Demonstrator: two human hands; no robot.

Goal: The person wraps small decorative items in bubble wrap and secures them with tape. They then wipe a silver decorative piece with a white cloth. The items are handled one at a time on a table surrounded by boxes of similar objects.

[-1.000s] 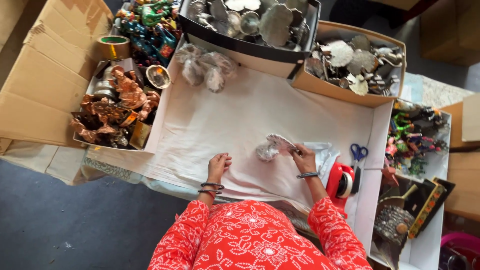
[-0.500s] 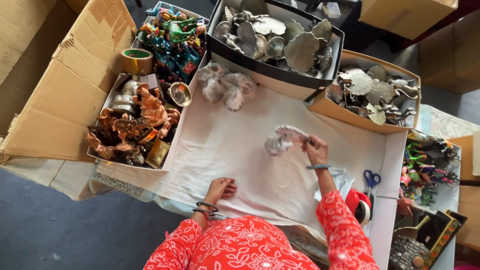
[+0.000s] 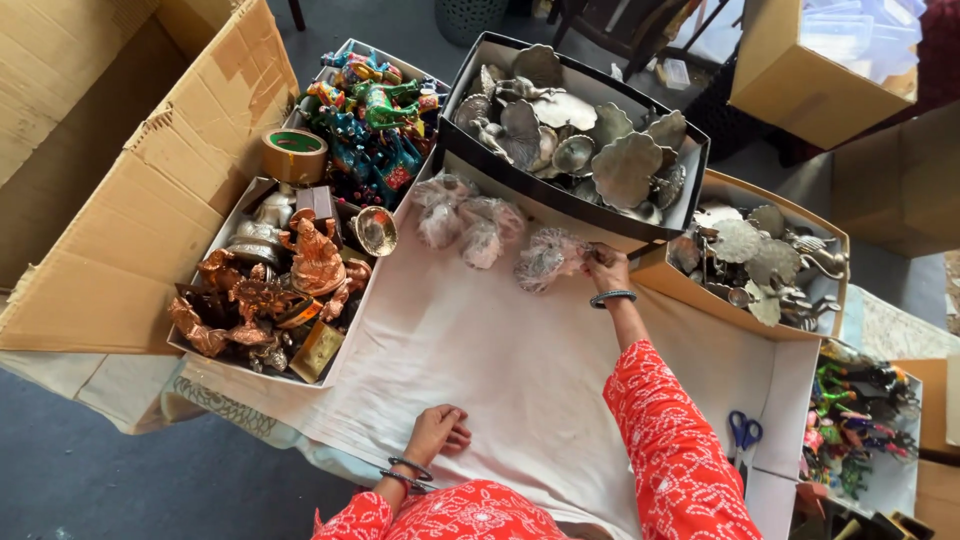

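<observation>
From the left I see a big open carton point(image 3: 130, 200), its flaps spread, beside a box of copper figures point(image 3: 270, 290) with a tape roll point(image 3: 294, 155) at its upper edge and a small brass bowl point(image 3: 375, 230) at its right edge. Above that sits a box of painted figures point(image 3: 370, 120), mostly green and blue.

My left hand point(image 3: 437, 433) rests on the white cloth point(image 3: 500, 370) that covers the worktop, near the lower edge; its fingers are curled loosely and hold nothing, so that grip is empty. Bangles sit at its wrist.

Higher up on the cloth lie wrapped bundles point(image 3: 465, 215) in clear film, close together, just below the black tray point(image 3: 560, 195) of silver leaf-shaped pieces. My right hand point(image 3: 605, 268) reaches far forward, its grip closed on one more wrapped bundle point(image 3: 545, 260), which lies on the cloth just right of the others and close under the tray's edge (whether it is lifted or resting I cannot tell).

Right of that hand stands a brown box point(image 3: 770, 260) of more silver pieces. Lower right, blue scissors point(image 3: 743, 430) lie by the cloth's edge, with more painted figures point(image 3: 850, 420) past them.
</observation>
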